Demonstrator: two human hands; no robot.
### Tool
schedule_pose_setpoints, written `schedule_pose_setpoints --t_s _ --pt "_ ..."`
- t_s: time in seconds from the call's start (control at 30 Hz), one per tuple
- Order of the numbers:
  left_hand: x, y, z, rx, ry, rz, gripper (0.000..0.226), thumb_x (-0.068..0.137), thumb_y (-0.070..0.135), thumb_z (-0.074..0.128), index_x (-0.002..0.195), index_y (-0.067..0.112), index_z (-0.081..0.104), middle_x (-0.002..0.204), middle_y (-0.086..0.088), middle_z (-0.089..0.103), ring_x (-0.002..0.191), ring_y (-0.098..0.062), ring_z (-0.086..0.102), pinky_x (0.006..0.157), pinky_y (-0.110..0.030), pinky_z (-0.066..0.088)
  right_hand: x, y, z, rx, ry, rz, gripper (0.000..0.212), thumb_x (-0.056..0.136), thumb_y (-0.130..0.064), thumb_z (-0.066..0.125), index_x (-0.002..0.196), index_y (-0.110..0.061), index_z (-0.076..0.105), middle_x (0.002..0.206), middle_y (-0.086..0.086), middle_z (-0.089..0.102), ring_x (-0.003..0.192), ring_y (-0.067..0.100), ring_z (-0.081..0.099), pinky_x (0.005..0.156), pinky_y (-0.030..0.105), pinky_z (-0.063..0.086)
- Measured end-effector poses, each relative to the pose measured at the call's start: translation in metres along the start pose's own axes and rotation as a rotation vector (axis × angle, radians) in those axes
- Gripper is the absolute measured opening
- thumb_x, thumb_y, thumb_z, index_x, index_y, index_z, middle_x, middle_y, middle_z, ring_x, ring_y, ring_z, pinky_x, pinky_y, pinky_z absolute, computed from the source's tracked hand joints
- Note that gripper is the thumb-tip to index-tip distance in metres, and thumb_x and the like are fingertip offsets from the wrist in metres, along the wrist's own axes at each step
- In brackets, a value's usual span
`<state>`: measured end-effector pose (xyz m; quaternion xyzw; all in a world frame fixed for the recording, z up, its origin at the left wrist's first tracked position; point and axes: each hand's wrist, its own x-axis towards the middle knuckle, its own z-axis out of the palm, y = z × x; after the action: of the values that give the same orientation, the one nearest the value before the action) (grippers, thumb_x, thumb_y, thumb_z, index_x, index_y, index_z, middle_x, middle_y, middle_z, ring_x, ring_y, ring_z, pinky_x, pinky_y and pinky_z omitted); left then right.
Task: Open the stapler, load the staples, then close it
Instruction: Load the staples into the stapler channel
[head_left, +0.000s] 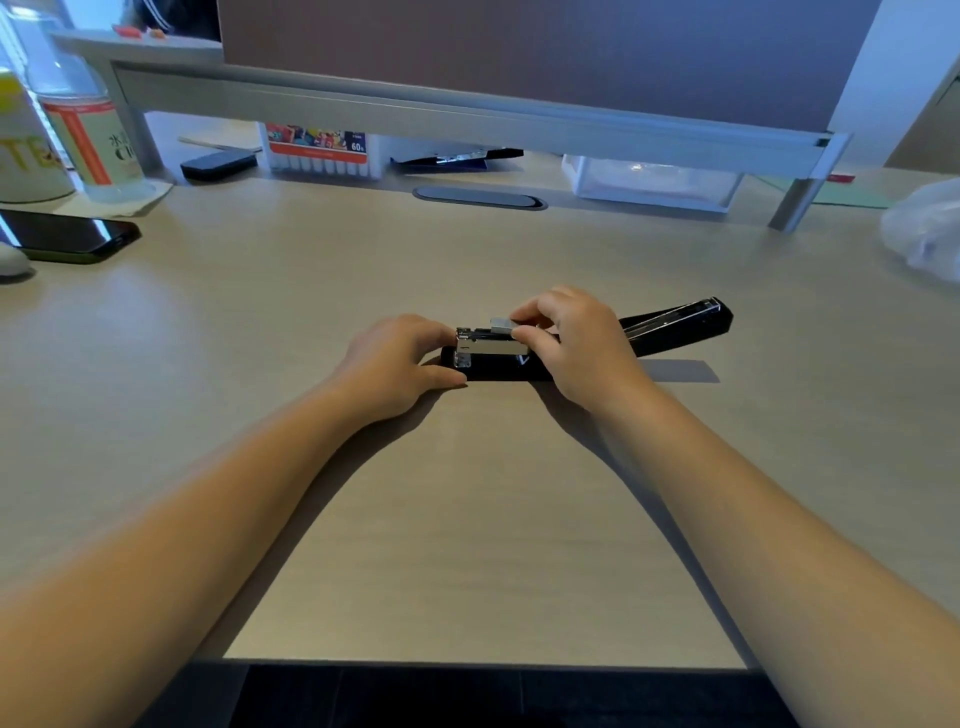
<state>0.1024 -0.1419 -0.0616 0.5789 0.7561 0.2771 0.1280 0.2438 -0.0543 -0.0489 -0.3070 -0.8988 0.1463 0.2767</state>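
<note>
Pale surface (467, 519). Stapler (675, 327) already open; my left hand (400, 358) steadies its front, my right hand (576, 343) fingers pinch staples (503, 326) over its channel. Seating, closing remain.

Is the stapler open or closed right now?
Open. The stapler's black top cover is swung back to the right, exposing the metal magazine, where the right hand holds a staple strip.

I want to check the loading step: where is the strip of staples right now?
In the head view, mid-desk, the staple strip is pinched in the right hand over the open stapler's metal channel, beside the left hand.
</note>
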Motion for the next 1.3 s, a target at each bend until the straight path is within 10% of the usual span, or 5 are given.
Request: schedule_pose_setpoints --t_s 0.57,1.3 --pt "0.0013 -0.0017 0.0001 0.021 0.0 -0.009 0.036 0.077 0.026 0.062 0.112 0.019 0.058 0.118 -0.007 0.058 0.115 -0.026 0.046 0.099 -0.043 0.037 0.0014 -0.0005 -0.0048 0.086 -0.089 -0.02 0.019 0.085 -0.011 0.053 0.099 -0.004 0.062 0.089 0.001 0.052 0.082 0.014 0.046 0.064 0.015 0.029" --pt "0.0011 -0.0001 -0.0005 0.017 0.004 -0.02 0.036 0.078 0.025 0.06 0.114 0.021 0.057 0.119 -0.007 0.058 0.114 -0.025 0.046 0.099 -0.045 0.038 -0.0059 0.0018 -0.0069 -0.046 -0.115 0.0 0.019 0.081 -0.025 0.06 0.094 -0.012 0.063 0.104 0.01 0.06 0.096 0.024 0.049 0.085 0.037 0.038"
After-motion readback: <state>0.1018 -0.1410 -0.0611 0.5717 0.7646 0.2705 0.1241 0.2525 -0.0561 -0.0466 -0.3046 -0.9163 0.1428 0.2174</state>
